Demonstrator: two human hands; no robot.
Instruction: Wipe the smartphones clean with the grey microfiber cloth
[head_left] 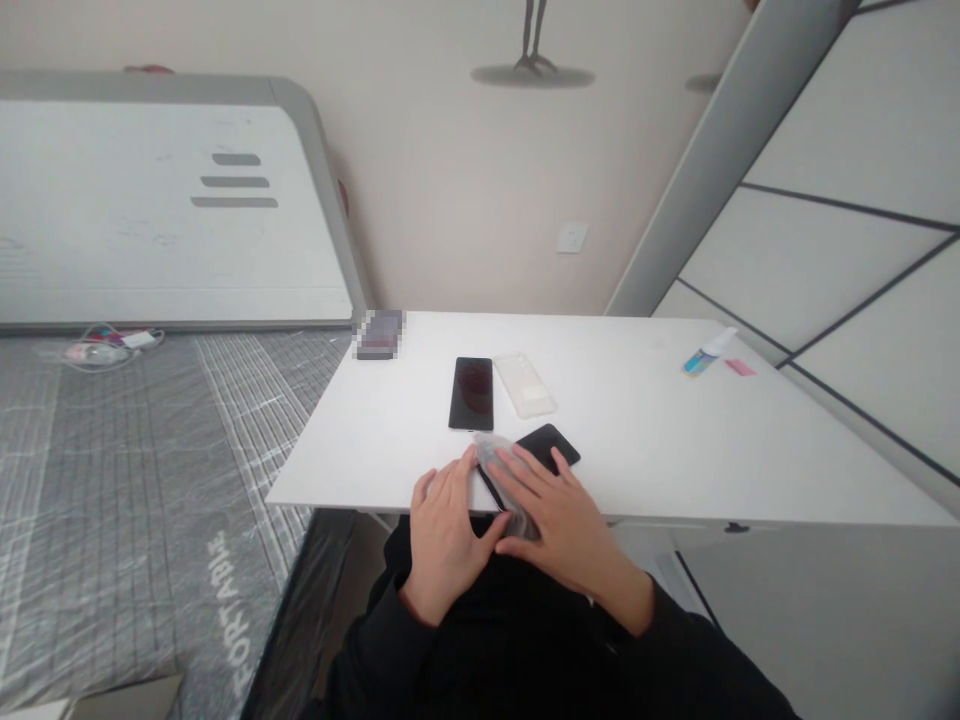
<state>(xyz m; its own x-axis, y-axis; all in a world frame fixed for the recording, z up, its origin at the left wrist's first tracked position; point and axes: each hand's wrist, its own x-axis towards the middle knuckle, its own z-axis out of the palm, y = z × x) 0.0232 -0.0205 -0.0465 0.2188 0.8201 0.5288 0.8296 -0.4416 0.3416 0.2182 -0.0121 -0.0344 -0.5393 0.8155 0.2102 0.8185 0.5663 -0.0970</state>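
A black phone (553, 440) lies slanted at the table's front edge, partly hidden by my hands. Over it is a crumpled, greyish, see-through cloth (491, 450); whether it is fabric or film I cannot tell. My left hand (450, 520) grips the phone's left side, fingertips at the upper corner and thumb at the lower end. Across the cloth rests my right hand (555, 515), its long fingers spread, its thumb down at the near end, holding the cloth against the phone. Just beyond lies another black phone (472, 394), screen up, beside a clear phone case (525, 385).
The white table (675, 450) stands against the wall. On its right are a small blue-and-white bottle (703, 357) and a pink slip (740, 367). A blurred-out dark item (379, 334) sits at the back left corner. A grey-framed white panel (172, 240) stands left, above plastic-covered bedding (150, 480).
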